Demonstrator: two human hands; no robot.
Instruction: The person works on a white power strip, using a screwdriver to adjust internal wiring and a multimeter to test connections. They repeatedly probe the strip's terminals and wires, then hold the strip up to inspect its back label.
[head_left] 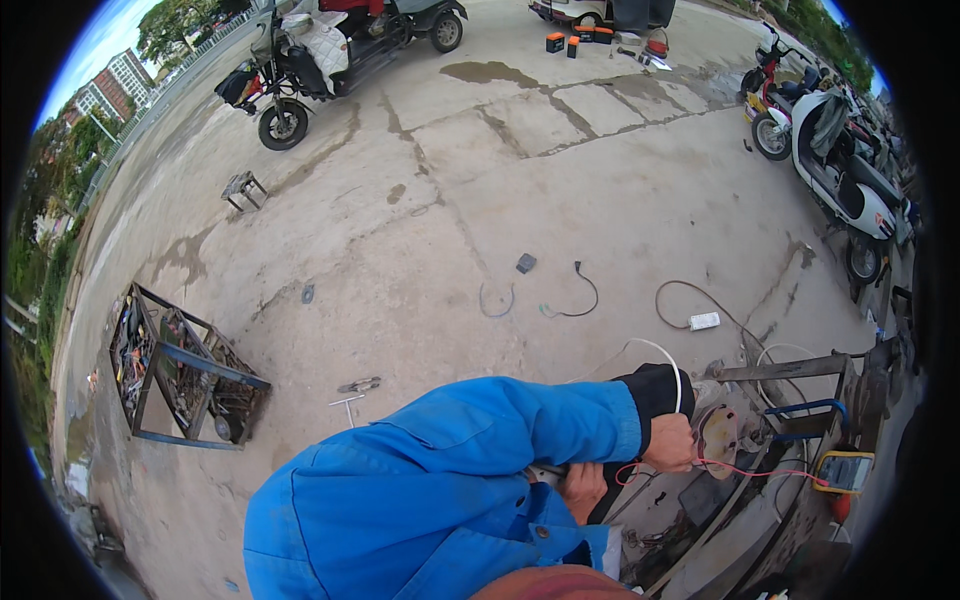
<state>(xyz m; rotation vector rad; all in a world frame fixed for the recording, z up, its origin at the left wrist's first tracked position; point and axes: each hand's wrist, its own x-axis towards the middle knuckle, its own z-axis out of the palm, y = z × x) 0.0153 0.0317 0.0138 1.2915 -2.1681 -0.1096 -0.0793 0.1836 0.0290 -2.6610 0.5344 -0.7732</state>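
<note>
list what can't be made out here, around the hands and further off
- Head view: left hand's fingertips; turned away behind the back of the hand.
- Head view: what, if anything, the right hand holds; partly covered by the blue sleeve.
- Head view: meter's reading; too small.
- Head view: separate items in the metal rack; too small.
- Head view: three-wheeler's top; cut off by upper edge.

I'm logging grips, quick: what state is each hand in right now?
Left hand: closed, apparently holding the red wire.
Right hand: partly hidden by the blue sleeve; its grip cannot be told.
</note>
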